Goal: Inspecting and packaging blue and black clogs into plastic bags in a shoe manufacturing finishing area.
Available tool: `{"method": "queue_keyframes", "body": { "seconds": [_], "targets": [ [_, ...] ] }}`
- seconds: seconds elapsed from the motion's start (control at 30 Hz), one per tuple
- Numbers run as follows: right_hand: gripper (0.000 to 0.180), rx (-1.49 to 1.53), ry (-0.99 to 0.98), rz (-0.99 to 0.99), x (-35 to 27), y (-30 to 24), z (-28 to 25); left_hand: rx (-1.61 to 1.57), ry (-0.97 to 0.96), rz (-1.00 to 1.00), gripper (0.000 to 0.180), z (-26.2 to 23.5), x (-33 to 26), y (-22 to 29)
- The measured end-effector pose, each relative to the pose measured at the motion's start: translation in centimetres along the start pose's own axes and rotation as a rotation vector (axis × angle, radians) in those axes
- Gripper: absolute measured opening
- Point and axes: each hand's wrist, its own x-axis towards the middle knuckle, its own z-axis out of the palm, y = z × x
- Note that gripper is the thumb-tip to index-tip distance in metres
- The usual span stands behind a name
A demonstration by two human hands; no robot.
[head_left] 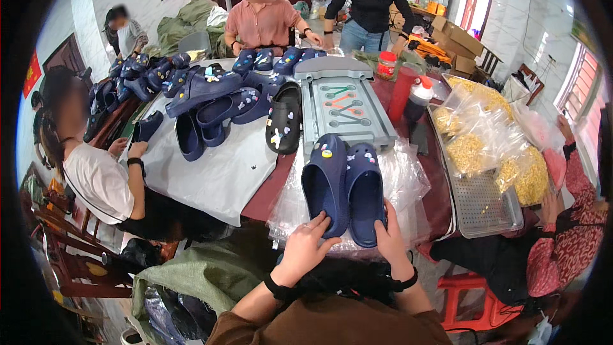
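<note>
A pair of navy clogs lies side by side in front of me, toes pointing away, on a stack of clear plastic bags (415, 185). My left hand (305, 249) grips the heel of the left clog (327, 182), which has small coloured charms on its toe. At the heel of the right clog (364, 195), my right hand (391, 243) holds on with the thumb inside the rim. Just beyond the toes stands a grey plastic case (348, 102) with green and orange markings. A black clog with charms (284, 121) sits left of it.
Several navy clogs (204, 96) are heaped on the white sheet (191, 179) at left. A metal tray (485, 211) with bags of yellow pieces (469, 150) is at right, near a red-lidded jar (386, 64). People work around the table; a green sack (198, 275) stands beside me.
</note>
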Motion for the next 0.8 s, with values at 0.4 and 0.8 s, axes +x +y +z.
{"method": "queue_keyframes", "body": {
  "seconds": [0.4, 0.8],
  "targets": [
    [0.046, -0.218, 0.180, -0.123, -0.5, -2.8, -0.9, -0.007, -0.091, -0.077, 0.055, 0.8, -0.5, -0.5],
    [0.053, -0.764, 0.340, -0.517, -0.2, -8.3, -1.0, 0.001, -0.183, -0.132, 0.047, 1.3, -0.3, -0.4]
  ]
}}
